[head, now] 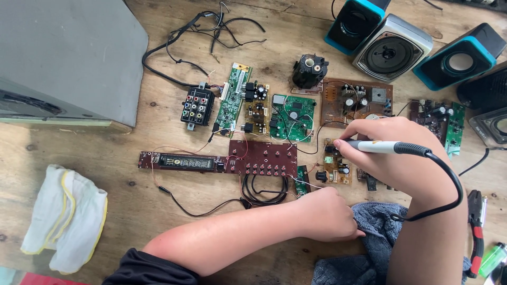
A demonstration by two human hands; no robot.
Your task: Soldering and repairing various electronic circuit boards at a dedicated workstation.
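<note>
We judge the small tan circuit board (337, 168) at centre right light, stiff and fragile, best held by its edges, while our right hand (393, 153) fingers pinch the white soldering pen (372, 146) and our left hand (330, 214) rests fisted on the grey towel (377, 219)

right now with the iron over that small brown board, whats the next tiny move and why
Probably ease the soldering iron tip down onto the small brown board: the right hand holds it just at the board's upper edge, while the left hand rests below on the grey cloth, not pinning the board.
</note>
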